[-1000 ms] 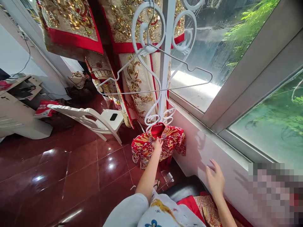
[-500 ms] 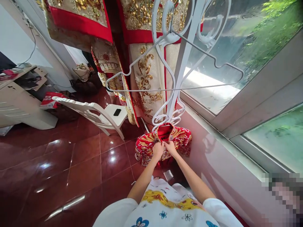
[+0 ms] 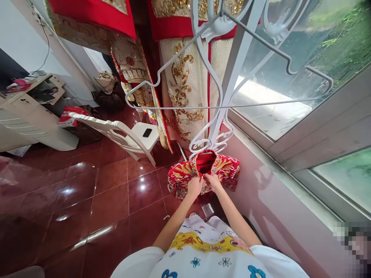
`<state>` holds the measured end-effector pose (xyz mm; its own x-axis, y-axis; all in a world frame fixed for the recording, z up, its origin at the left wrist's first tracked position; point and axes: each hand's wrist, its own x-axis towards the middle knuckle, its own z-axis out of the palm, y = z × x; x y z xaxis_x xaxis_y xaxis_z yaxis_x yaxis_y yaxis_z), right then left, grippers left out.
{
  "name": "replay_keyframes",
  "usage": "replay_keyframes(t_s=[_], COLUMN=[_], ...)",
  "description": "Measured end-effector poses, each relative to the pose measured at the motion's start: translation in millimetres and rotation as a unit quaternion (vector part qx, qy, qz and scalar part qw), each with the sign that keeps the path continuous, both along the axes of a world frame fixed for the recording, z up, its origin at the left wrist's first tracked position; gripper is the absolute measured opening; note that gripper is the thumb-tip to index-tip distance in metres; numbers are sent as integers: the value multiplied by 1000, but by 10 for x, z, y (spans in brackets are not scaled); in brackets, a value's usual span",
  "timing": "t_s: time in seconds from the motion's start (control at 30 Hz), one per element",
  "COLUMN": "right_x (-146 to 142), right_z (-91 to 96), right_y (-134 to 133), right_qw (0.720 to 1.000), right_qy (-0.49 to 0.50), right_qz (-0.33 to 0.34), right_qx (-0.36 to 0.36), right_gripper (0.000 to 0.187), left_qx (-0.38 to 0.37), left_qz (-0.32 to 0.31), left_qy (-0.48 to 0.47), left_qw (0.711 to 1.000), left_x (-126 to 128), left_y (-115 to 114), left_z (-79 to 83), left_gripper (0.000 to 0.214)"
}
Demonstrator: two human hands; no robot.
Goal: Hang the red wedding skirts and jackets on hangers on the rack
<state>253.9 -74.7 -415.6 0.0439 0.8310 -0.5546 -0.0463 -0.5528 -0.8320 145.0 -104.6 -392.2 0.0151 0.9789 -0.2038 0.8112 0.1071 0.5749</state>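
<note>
A white metal stand (image 3: 228, 88) rises by the window (image 3: 275, 104), above a red tile floor (image 3: 95, 197). A small red and gold jacket (image 3: 228, 170) hangs low on it, collar up and bottom down, so its front faces the person. The left hand (image 3: 194, 187) and right hand (image 3: 213, 182) are together, pinching the front just under the red collar (image 3: 205, 162), holding it in place.
</note>
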Motion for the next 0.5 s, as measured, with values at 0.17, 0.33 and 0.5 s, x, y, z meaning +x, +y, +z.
replay_keyframes(t_s=[0.17,0.33,0.5], right_x=[66,138,145], right_z=[-71,-266,-770], right_y=[-120,-158,-349], right_qw=[996,995,996], right_qy=[84,96,26], right_qz=[-2,6,40], right_qx=[-3,5,-69], right_gripper=[15,16,24], left_qx=[-5,-16,-35], left_qz=[-5,-6,19], left_qy=[19,38,54], left_qw=[1000,999,998], left_x=[-6,24,-139], left_y=[32,81,-152], left_z=[13,90,168], left_gripper=[37,39,40])
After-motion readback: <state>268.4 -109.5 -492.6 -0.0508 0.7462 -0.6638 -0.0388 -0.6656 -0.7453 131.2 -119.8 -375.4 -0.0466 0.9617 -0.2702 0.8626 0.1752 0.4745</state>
